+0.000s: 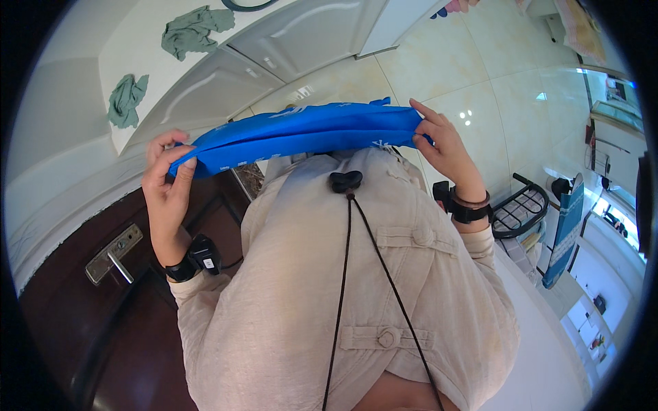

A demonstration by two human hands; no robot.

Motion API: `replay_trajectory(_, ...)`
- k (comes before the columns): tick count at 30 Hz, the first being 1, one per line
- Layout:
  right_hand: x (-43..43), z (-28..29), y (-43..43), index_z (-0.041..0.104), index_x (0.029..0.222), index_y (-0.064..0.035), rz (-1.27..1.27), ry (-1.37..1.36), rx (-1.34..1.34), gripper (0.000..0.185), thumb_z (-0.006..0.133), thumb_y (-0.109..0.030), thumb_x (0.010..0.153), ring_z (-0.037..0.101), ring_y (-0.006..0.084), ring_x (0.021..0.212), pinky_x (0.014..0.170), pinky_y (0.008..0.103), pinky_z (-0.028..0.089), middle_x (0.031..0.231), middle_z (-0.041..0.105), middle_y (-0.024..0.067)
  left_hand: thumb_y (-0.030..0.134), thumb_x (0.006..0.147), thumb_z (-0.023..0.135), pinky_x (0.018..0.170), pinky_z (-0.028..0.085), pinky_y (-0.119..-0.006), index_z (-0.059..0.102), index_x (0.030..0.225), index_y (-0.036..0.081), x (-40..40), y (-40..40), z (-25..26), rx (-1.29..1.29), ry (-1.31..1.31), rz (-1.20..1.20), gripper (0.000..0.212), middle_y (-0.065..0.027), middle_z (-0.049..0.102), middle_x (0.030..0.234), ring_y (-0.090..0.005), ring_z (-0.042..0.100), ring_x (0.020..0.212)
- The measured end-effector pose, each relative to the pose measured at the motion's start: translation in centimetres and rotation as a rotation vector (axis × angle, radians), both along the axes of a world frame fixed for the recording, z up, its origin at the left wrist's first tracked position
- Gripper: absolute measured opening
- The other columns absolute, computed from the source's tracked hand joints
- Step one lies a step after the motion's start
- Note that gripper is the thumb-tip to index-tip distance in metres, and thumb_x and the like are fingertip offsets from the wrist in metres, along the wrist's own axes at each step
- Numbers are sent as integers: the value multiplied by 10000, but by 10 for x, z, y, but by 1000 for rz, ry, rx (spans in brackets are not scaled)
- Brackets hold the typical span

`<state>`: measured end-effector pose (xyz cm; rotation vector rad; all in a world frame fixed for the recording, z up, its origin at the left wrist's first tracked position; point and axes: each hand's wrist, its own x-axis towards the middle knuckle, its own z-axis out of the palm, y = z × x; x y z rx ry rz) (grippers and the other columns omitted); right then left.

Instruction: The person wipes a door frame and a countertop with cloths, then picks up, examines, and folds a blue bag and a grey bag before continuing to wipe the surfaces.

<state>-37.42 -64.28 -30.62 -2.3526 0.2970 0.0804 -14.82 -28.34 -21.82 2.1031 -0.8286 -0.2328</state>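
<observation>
A blue fabric bag (308,128) with white print stretches across in front of my body at waist height. Its mouth forms a long, narrow slit along the top. At one end, my left hand (172,159) pinches the corner between thumb and fingers. The opposite corner is in my right hand (437,133), gripped by thumb and fingers with the index finger pointing out. The inside and the lower part of the bag are hidden from this angle.
A dark brown door (169,308) with a metal lever handle (121,264) is at left. Green cloths (193,32) lie on a white cabinet top (149,61) above pale cabinet doors (303,38). Glossy floor tiles (462,67) spread beyond the bag. A black wire rack (522,205) stands at right.
</observation>
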Motion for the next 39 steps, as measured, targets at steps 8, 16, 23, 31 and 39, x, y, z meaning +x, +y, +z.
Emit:
replay_trajectory(8, 25, -13, -3, 558, 769, 12, 133, -91, 234, 89, 526, -70, 778, 554, 260, 866, 765, 348, 436, 1009, 604, 132, 143, 860, 571, 1034, 250, -487, 582, 911, 32, 9, 7, 0, -272, 189, -65, 122, -148, 605, 1085, -336, 484, 1166)
replay_trajectory(16, 46, 57, -25, 584, 865, 18, -37, -332, 108, 75, 567, -50, 840, 550, 197, 676, 618, 258, 439, 756, 557, 110, 146, 875, 580, 898, 397, -311, 602, 1008, 2, 27, 17, -36, -268, 342, 203, 197, -94, 629, 966, -189, 557, 985)
replay_trajectory(23, 98, 136, -9, 609, 901, -47, 195, -492, -266, 120, 610, -72, 784, 584, 227, 692, 631, 311, 458, 718, 588, 106, 148, 815, 658, 893, 400, -299, 553, 1159, 12, 48, 11, -102, 3, 234, 198, 384, -59, 618, 1040, -157, 551, 964)
replay_trajectory(31, 140, 127, 61, 551, 824, -90, 599, -600, -441, 181, 580, -68, 647, 514, 218, 678, 671, 306, 409, 729, 542, 19, 93, 703, 697, 992, 344, -362, 564, 1133, 28, 0, -143, -7, -144, 27, -423, 455, -102, 628, 981, -185, 590, 884)
replay_trajectory(39, 51, 69, 23, 501, 1194, -55, -576, -946, -104, 514, 710, -121, 729, 563, 235, 1008, 883, 326, 420, 1155, 579, 116, 153, 851, 620, 585, 434, -210, 642, 959, -14, 7, -152, -3, -373, 369, -136, 200, 6, 617, 741, -47, 513, 653)
